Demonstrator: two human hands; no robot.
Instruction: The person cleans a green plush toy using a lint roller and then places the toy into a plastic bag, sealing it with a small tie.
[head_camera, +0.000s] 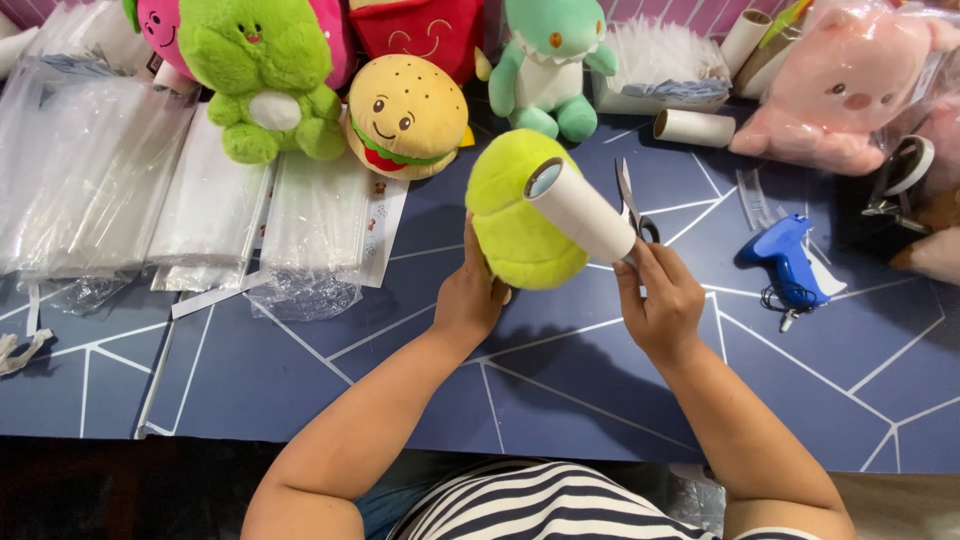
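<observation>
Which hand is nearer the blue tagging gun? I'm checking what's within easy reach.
Right. The right hand, holding a white lint roller, is just left of the blue tagging gun; the left hand is farther away, gripping the yellow-green plush.

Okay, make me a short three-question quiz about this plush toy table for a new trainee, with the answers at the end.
1. True or false: the left hand holds the yellow-green plush.
2. What does the right hand grip?
A. the blue tagging gun
B. the white lint roller
C. the scissors
3. Fill in: the burger plush sits between the green frog plush and the ______ dinosaur plush.

Key: 1 true; 2 B; 3 teal.
</observation>
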